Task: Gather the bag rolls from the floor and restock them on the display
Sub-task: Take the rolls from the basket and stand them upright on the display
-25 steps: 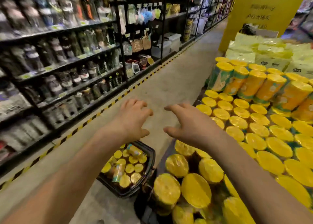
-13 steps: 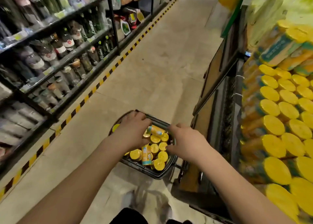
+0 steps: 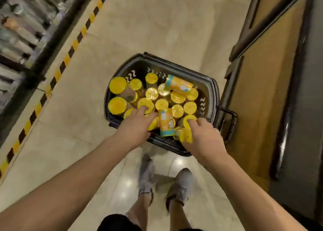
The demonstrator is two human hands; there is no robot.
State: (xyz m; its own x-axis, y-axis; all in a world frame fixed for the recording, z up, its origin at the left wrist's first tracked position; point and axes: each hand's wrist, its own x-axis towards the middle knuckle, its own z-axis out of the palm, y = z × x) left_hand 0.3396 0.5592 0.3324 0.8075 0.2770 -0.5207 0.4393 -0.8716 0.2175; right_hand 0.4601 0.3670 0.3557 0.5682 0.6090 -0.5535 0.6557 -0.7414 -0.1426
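- The basket, dark with a rounded rim, stood on the pale floor, just beside the base of the display on the right.
- The bag rolls filled the basket, most of them upright with their yellow ends facing up and packed closely together.
- Two rolls lay on their sides on top of the others, showing orange and teal labels: a far roll near the basket's back wall and a middle roll between the two hands.
- The left hand reached into the near left part of the basket, its fingers stretched out fairly straight and resting on the yellow roll ends, gripping nothing that could be seen.
- The right hand was at the near right corner of the basket, its fingers and thumb curled round a near roll, which tilted over the rim.
- A black and yellow striped line ran along the floor on the left, beside dark shelves that were too blurred to make out their goods.
- The person's two grey shoes stood on the floor just behind the basket.
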